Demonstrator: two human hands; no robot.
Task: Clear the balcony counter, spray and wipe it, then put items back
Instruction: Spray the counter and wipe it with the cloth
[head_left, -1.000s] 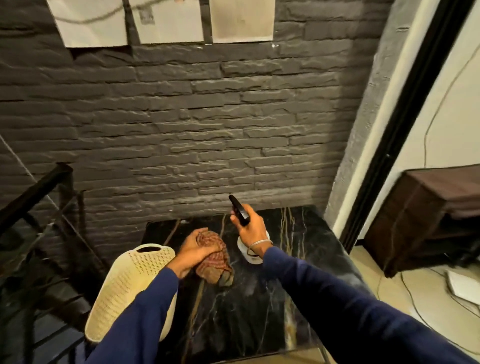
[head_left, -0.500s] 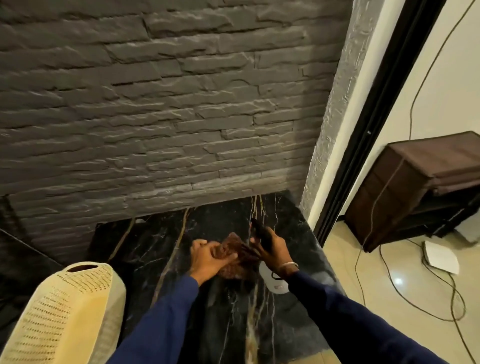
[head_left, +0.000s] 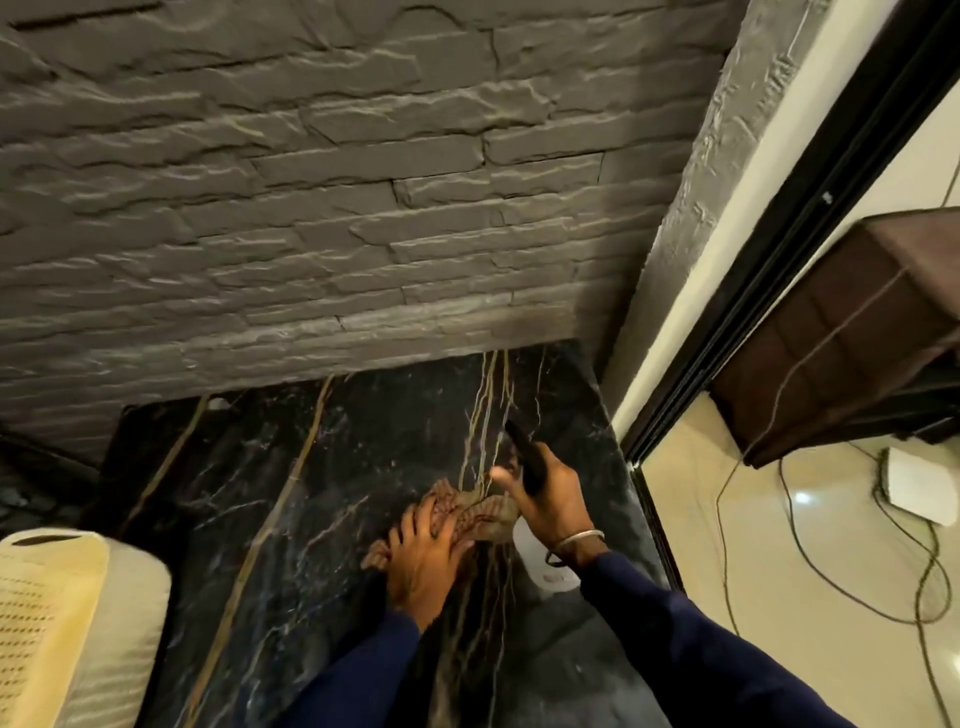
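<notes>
Cloth (head_left: 467, 512) under the flat left hand (head_left: 421, 561) should press firmly; right hand (head_left: 553, 499) grips the spray bottle (head_left: 530, 462) (beside it) above the bench (head_left: 291, 493).

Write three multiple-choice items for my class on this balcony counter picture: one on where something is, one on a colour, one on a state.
1. Where does the cream perforated basket sit?
A. Off the counter's left edge
B. Against the wall on the counter
C. On the tiled floor at right

2. What colour is the counter?
A. Plain white
B. Black with pale and gold veins
C. Red brick

3. What is the left hand doing?
A. Hanging empty in the air
B. Gripping the basket
C. Pressing the patterned cloth flat on the counter

Answers:
1 A, the basket shows at the lower left, beside the marble slab.
2 B, the dark slab carries light streaks.
3 C, the palm lies spread on the cloth, while the right hand holds the spray bottle by its black trigger head.
</notes>
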